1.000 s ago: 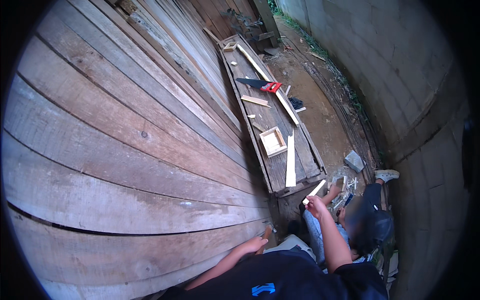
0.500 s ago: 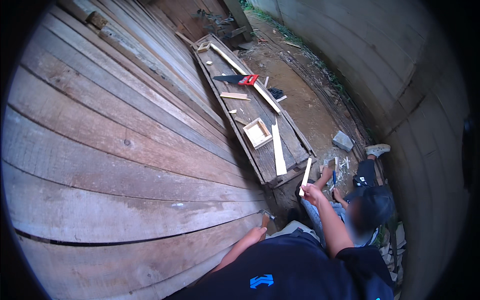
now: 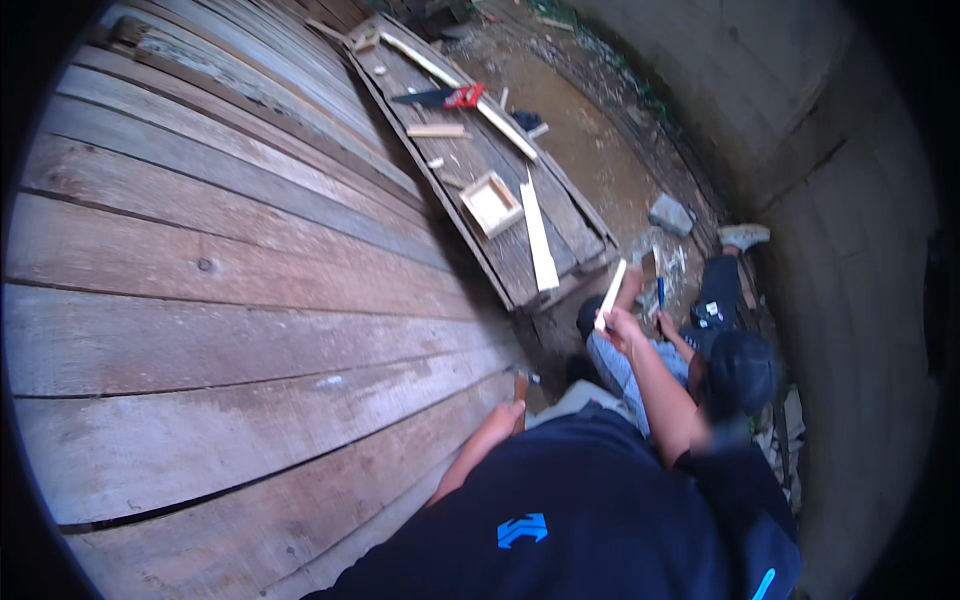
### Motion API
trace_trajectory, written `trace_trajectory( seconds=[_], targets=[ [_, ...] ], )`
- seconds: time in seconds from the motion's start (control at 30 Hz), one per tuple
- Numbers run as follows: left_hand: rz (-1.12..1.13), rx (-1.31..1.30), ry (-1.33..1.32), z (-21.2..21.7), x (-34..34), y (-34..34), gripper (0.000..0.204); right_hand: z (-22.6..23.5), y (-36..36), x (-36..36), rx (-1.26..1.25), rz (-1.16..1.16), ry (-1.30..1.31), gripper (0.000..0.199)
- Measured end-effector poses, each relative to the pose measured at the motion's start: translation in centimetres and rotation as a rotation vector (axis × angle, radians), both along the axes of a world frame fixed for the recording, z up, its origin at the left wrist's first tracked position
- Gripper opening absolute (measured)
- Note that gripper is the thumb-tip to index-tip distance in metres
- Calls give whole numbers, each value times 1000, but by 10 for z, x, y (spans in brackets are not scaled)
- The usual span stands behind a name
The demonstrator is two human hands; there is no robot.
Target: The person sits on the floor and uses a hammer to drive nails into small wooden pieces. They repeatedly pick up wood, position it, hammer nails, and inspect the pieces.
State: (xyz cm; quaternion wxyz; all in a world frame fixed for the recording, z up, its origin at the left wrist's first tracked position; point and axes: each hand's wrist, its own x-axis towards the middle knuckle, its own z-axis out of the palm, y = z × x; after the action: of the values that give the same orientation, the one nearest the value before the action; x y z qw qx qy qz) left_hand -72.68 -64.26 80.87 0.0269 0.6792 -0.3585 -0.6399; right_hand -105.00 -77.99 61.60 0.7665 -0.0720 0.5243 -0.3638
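My left hand [image 3: 503,420] is closed around the wooden handle of a hammer [image 3: 520,387], low beside the plank wall; its metal head is small and blurred. In my right hand [image 3: 622,330] I grip a short pale wood strip [image 3: 613,290], which points up and away past the bench's near end. On the bench [image 3: 478,158] lies a small open wooden box [image 3: 490,204], with a tapering pale board [image 3: 538,245] to its right. Neither hand touches the bench.
A red-handled saw [image 3: 445,97], a long pale batten [image 3: 505,132] and small offcuts lie farther along the bench. Beside my right arm a person in a dark cap [image 3: 740,372] sits low, holding a blue-handled tool [image 3: 660,290]. A grey block [image 3: 670,215] lies near the right wall.
My view has tilted, so the bench and its things sit higher and farther left in the picture. Both hands keep hold of the hammer and the wood strip.
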Motion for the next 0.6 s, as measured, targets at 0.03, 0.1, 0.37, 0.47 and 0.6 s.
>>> trace_trajectory(
  seconds=[0.03,0.1,0.37,0.47,0.6],
  targets=[
    [-33,-57,11,-6,3,2,49,-5,1,-5,-4,4,-44,20],
    [17,-5,20,4,5,2,48,25,-3,18,125,-72,43,20],
    [-9,1,30,4,3,2,50,39,11,16,193,-182,-188,21],
    [-32,-8,28,-1,7,3,50,49,7,18,304,-346,-377,36],
    [-34,-48,25,13,3,0,49,62,11,18,271,-313,-499,54]
  ],
)
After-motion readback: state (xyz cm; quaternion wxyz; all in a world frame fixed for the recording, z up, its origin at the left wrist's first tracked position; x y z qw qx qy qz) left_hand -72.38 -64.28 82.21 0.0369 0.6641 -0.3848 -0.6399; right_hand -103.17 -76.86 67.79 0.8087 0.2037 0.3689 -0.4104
